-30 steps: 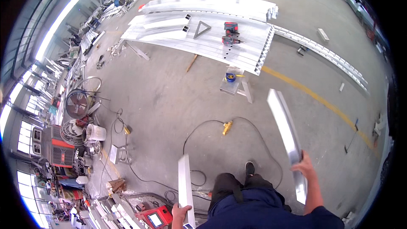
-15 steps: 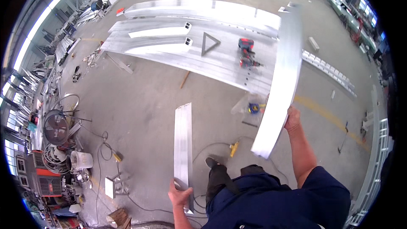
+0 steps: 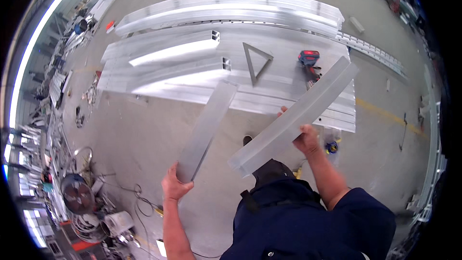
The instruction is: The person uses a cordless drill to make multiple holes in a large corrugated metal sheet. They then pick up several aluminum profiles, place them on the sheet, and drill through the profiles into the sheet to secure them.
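Note:
My left hand [image 3: 178, 183] is closed round the near end of a narrow silver aluminium profile [image 3: 207, 127], which slants away to the right. A wider aluminium profile [image 3: 298, 115] lies across my right hand [image 3: 307, 139], whose thumb and palm show at its near side while fingertips poke out at its far edge. Both pieces are held in the air, apart from each other. Beyond them lies a broad aluminium panel [image 3: 168, 84] with two short square tubes [image 3: 180, 45], a grey triangle square [image 3: 257, 62] and a red and black cordless drill [image 3: 309, 60], partly hidden by the wider profile.
Long aluminium profiles [image 3: 231, 7] lie along the panel's far side. A perforated metal rail [image 3: 375, 53] sticks out to the right. A tape measure [image 3: 332, 147] sits on the floor near my right arm. At left stand a fan [image 3: 78, 196], a white bucket [image 3: 119, 224] and loose cables [image 3: 139, 197].
Both profiles have tilted, their far ends swinging rightward. My left hand has moved up and left, my right hand slightly left. The panel and its tools appear closer.

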### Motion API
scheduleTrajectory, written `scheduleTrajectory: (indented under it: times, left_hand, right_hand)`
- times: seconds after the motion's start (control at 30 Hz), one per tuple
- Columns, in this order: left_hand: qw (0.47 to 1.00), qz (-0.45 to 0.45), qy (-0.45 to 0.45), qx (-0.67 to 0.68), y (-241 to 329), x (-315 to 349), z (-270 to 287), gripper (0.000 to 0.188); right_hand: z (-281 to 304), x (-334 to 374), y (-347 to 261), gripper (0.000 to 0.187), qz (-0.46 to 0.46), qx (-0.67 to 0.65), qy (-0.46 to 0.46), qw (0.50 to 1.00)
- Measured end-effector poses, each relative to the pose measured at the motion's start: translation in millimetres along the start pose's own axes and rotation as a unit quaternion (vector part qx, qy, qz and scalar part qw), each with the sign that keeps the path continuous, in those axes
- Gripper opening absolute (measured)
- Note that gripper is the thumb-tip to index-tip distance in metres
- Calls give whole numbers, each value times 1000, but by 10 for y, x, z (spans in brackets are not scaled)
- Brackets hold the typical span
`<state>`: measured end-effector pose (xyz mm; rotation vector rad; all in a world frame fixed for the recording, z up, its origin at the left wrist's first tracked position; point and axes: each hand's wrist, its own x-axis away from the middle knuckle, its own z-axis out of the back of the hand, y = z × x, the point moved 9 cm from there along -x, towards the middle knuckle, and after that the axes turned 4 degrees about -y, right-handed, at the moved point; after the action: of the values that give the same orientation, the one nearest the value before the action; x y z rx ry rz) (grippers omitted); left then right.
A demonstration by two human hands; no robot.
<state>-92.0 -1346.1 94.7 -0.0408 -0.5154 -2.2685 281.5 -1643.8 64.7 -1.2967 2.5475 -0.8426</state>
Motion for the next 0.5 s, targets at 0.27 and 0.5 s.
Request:
scheduleTrajectory:
  times: [0.27, 0.5]
  left_hand:
    - [977, -146, -115, -102, -671, -2637, 574, 89]
    - [946, -240, -182, -118, -1287, -4354, 452, 91]
  right_hand:
    - [-550, -1389, 1098, 93, -53, -109, 64, 990]
    - [-621, -2055, 2178, 77, -74, -182, 164, 967]
